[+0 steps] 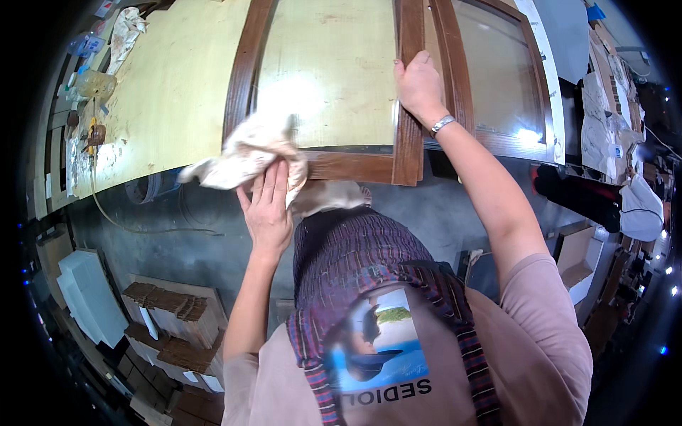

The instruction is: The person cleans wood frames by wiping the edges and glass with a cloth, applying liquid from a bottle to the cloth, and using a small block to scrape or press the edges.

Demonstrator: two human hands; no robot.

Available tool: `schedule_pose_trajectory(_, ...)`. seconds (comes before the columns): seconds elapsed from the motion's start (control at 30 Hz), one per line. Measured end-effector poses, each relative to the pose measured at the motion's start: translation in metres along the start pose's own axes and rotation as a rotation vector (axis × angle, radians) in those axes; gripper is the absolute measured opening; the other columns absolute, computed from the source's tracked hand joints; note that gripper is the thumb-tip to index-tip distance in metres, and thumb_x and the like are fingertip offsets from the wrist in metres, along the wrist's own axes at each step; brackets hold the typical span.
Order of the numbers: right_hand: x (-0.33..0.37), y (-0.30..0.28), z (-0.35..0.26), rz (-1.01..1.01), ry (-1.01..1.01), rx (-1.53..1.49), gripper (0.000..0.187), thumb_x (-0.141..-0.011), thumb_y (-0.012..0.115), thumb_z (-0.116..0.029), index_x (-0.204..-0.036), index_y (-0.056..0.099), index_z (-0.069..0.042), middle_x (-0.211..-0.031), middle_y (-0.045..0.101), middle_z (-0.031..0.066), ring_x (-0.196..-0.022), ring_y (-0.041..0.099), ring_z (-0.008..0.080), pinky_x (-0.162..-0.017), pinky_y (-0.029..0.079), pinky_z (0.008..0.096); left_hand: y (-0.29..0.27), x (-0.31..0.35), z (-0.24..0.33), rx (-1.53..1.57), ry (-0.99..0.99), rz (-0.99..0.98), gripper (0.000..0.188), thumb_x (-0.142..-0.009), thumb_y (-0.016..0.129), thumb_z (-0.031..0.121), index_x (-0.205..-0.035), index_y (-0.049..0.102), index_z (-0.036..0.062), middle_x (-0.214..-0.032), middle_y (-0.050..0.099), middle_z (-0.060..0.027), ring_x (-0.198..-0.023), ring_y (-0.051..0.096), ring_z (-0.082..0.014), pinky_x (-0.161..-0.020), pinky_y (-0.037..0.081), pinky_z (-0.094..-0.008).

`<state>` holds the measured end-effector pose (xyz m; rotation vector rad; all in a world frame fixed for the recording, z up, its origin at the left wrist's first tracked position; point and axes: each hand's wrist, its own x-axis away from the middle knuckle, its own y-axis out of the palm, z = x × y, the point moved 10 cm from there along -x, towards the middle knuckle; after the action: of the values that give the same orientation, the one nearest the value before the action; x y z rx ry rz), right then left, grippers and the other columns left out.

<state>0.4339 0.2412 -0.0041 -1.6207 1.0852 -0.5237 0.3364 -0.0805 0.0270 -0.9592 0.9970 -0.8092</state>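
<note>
A brown wooden frame with a glass pane (341,165) lies on a pale yellow tabletop (170,92), its near corner at the table's front edge. My left hand (268,213) presses a crumpled, stained white rag (249,149) against the frame's near left corner; the thumb is partly apart from the fingers, and the rag is slightly blurred. Higher up on the right, my right hand (420,86) is closed around the frame's right side piece. A second wooden glazed frame (501,78) lies just beyond that hand, to the right.
Plastic bottles (87,44), a jar (98,84) and another rag (126,35) line the table's left end. A thin hose (114,219) hangs to the grey floor. Stacked brown wooden pieces (170,302) and a white box (91,295) stand lower left. A person's dark-clothed leg (579,199) shows at right.
</note>
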Motion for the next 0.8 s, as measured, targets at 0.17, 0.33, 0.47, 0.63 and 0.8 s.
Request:
schedule_pose_trajectory(0.17,-0.003,0.004,-0.007,-0.051,0.004,-0.061,0.056,-0.093,0.058,-0.031,-0.115,0.040,0.018,-0.105,0.057,0.0345,-0.093,0.064,0.0440,-0.081,0.054,0.0466,0.063,-0.006,0.141,0.271,0.201,-0.158,0.045,-0.079,0.056,0.012,-0.122,0.062,0.0050,-0.124,0.062,-0.0134,-0.121,0.055,-0.0291,-0.114,0.025,-0.0576)
schedule_pose_trajectory(0.33,-0.006,-0.002,0.005,-0.043,0.003,-0.060,0.058,-0.093,0.058,-0.030,-0.116,0.038,0.020,-0.105,0.057,0.0353,-0.094,0.063,0.0438,-0.082,0.053,0.0460,0.037,-0.010,0.074,0.204,-0.046,-0.058,0.054,-0.081,0.065,0.015,-0.133,0.057,0.0081,-0.134,0.058,-0.0122,-0.125,0.054,-0.0271,-0.110,0.023,-0.0571)
schedule_pose_trajectory(0.47,-0.007,0.005,-0.006,-0.109,-0.009,-0.092,0.057,-0.093,0.057,-0.030,-0.115,0.039,0.019,-0.106,0.057,0.0352,-0.095,0.063,0.0441,-0.082,0.054,0.0458,0.048,-0.008,0.125,0.154,0.042,-0.063,0.049,-0.079,0.061,0.010,-0.128,0.060,0.0091,-0.126,0.062,-0.0127,-0.125,0.054,-0.0256,-0.114,0.021,-0.0562)
schedule_pose_trajectory(0.63,-0.009,0.004,0.010,-0.083,-0.012,-0.105,0.054,-0.093,0.057,-0.029,-0.112,0.040,0.018,-0.106,0.057,0.0354,-0.096,0.063,0.0448,-0.082,0.053,0.0465,0.008,-0.007,0.043,-0.054,-0.033,0.119,0.031,-0.089,0.058,0.020,-0.117,0.066,0.0076,-0.114,0.069,-0.0091,-0.110,0.063,-0.0205,-0.115,0.019,-0.0542)
schedule_pose_trajectory(0.8,-0.008,0.005,0.000,-0.083,-0.036,-0.127,0.054,-0.093,0.057,-0.029,-0.113,0.039,0.018,-0.107,0.057,0.0361,-0.096,0.063,0.0450,-0.083,0.053,0.0467,0.026,-0.010,0.049,-0.003,-0.118,0.083,0.033,-0.086,0.056,0.011,-0.118,0.064,0.0086,-0.124,0.062,-0.0150,-0.123,0.053,-0.0270,-0.113,0.020,-0.0581)
